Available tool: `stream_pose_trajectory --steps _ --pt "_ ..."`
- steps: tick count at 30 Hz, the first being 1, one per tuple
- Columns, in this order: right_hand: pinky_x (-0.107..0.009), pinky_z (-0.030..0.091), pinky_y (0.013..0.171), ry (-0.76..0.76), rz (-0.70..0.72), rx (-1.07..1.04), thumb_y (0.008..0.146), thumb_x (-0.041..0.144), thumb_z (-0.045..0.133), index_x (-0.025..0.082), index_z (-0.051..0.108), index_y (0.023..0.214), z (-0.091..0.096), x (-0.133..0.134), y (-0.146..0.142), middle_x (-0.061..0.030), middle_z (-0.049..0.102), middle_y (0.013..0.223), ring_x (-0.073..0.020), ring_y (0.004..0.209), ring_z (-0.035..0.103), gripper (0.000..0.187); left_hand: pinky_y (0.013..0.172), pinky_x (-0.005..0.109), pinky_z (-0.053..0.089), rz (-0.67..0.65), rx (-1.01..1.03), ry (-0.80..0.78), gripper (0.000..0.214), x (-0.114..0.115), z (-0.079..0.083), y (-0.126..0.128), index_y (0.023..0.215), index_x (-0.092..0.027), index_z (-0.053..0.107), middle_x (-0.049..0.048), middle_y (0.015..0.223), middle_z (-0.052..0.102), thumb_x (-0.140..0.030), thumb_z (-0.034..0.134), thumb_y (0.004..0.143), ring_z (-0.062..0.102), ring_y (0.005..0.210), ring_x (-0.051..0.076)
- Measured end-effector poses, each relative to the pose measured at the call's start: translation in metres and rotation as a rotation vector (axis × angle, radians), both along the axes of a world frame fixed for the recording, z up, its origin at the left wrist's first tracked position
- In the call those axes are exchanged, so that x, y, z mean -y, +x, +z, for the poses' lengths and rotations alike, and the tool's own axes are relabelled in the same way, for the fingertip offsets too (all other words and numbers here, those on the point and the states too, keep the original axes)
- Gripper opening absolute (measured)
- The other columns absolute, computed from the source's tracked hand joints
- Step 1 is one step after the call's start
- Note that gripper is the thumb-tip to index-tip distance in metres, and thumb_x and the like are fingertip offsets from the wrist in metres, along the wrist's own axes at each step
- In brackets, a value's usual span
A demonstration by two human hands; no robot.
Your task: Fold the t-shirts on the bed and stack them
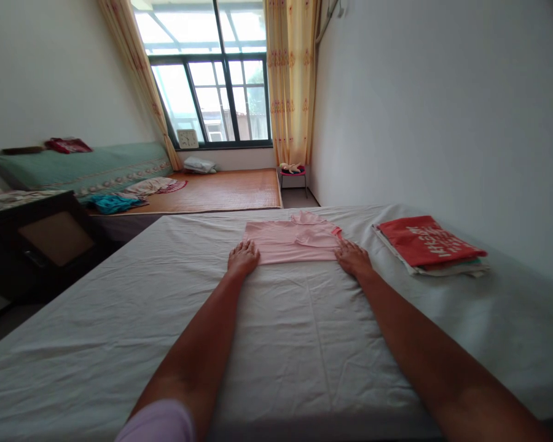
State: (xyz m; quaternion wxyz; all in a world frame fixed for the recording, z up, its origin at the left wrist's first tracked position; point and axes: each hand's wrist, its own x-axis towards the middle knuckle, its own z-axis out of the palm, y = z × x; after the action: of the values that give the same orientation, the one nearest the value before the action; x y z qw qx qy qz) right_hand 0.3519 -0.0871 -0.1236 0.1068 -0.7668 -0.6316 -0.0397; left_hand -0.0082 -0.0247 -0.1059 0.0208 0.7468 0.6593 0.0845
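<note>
A pink short-sleeved shirt lies partly folded on a pale sheet, its ruffled sleeve parts bunched toward the far right side. My left hand rests palm down at the shirt's near left corner, fingers stretched forward. At the near right corner, my right hand also lies flat, its fingertips touching the cloth. Neither hand is gripping anything that I can see. To the right of my right hand sits a stack of folded clothes with a red printed garment on top.
The sheet covers a wide bed-like surface against the right wall. A dark cabinet stands at the left. Beyond is a mat-covered bed with a teal cloth. A small stool stands below the curtain.
</note>
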Motion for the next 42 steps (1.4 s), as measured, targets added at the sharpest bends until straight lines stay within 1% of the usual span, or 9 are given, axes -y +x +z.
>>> stream_pose_trajectory --steps 17,21,24,26,30,32,34,37,42 --pt "-0.04 0.028 0.106 0.032 -0.073 0.037 0.093 0.035 0.026 0.021 0.043 0.138 0.001 0.011 -0.003 -0.0048 0.045 0.142 -0.0218 0.13 0.037 0.05 0.11 0.055 0.015 0.218 0.11 0.009 0.053 0.011 0.002 -0.024 0.14 -0.021 0.039 0.0069 0.152 0.028 -0.037 0.025 0.092 0.021 0.139 0.028" --pt "-0.051 0.03 0.102 -0.045 -0.056 0.07 0.092 0.033 0.028 0.019 0.046 0.135 0.015 0.009 -0.006 -0.011 0.045 0.141 -0.0275 0.127 0.039 0.048 0.11 0.053 0.018 0.215 0.11 0.132 0.05 0.013 0.004 -0.027 0.137 -0.016 0.044 0.0124 0.148 0.034 -0.031 0.032 0.091 0.026 0.137 0.03" --pt "-0.061 0.031 0.097 -0.134 0.04 0.096 0.089 0.026 0.034 0.017 0.05 0.13 0.031 -0.004 -0.009 -0.0161 0.046 0.139 -0.0332 0.126 0.04 0.045 0.111 0.045 0.023 0.006 0.107 0.235 0.048 0.015 0.014 -0.013 0.131 -0.017 0.051 0.0108 0.144 0.041 -0.014 0.037 0.086 0.031 0.135 0.026" --pt "-0.054 0.032 0.1 -0.141 0.156 0.086 0.088 0.023 0.035 0.018 0.045 0.135 0.04 -0.018 -0.015 -0.0136 0.043 0.142 -0.029 0.128 0.039 0.048 0.109 0.035 0.028 -0.236 0.125 0.239 0.047 0.018 0.024 0.008 0.126 -0.019 0.056 0.0079 0.137 0.05 -0.009 0.037 0.083 0.041 0.128 0.02" --pt "-0.033 0.025 0.109 -0.134 0.503 0.051 0.093 0.029 0.03 0.025 0.041 0.14 0.04 -0.044 -0.03 -0.0024 0.041 0.145 -0.0163 0.133 0.034 0.048 0.106 0.034 0.033 -0.676 0.093 0.155 0.042 0.024 0.039 0.07 0.126 -0.024 0.055 0.0047 0.133 0.054 -0.021 0.043 0.087 0.045 0.124 0.019" --pt "-0.033 0.02 0.112 -0.151 0.644 0.03 0.095 0.036 0.028 0.026 0.045 0.137 0.035 -0.055 -0.031 -0.0013 0.042 0.144 -0.0158 0.135 0.032 0.046 0.105 0.034 0.033 -0.735 0.081 0.056 0.039 0.019 0.044 0.099 0.124 -0.026 0.056 0.0034 0.135 0.052 -0.03 0.048 0.086 0.046 0.124 0.02" --pt "-0.038 0.021 0.111 -0.147 0.592 -0.023 0.095 0.039 0.03 0.027 0.047 0.135 0.031 -0.065 -0.022 -0.0016 0.042 0.144 -0.0181 0.134 0.033 0.045 0.099 0.029 0.038 -0.65 0.095 -0.051 0.03 0.007 0.046 0.12 0.11 -0.025 0.065 0.0037 0.124 0.061 -0.036 0.051 0.085 0.054 0.115 0.019" --pt "-0.04 0.028 0.106 -0.076 0.319 -0.117 0.093 0.034 0.038 0.024 0.053 0.129 0.03 -0.083 0.0 -0.0062 0.049 0.139 -0.0215 0.128 0.041 0.04 0.084 0.028 0.045 -0.418 0.113 -0.083 0.034 -0.017 0.047 0.137 0.086 -0.02 0.07 0.0093 0.097 0.07 -0.043 0.044 0.089 0.063 0.096 0.021" --pt "-0.034 0.034 0.099 0.039 0.178 -0.195 0.089 0.031 0.046 0.015 0.058 0.12 0.027 -0.104 0.017 -0.0142 0.061 0.121 -0.0233 0.112 0.054 0.037 0.08 0.032 0.044 -0.14 0.164 0.039 0.035 -0.04 0.03 0.146 0.107 -0.02 0.062 0.0127 0.11 0.065 -0.041 0.039 0.092 0.058 0.104 0.024"
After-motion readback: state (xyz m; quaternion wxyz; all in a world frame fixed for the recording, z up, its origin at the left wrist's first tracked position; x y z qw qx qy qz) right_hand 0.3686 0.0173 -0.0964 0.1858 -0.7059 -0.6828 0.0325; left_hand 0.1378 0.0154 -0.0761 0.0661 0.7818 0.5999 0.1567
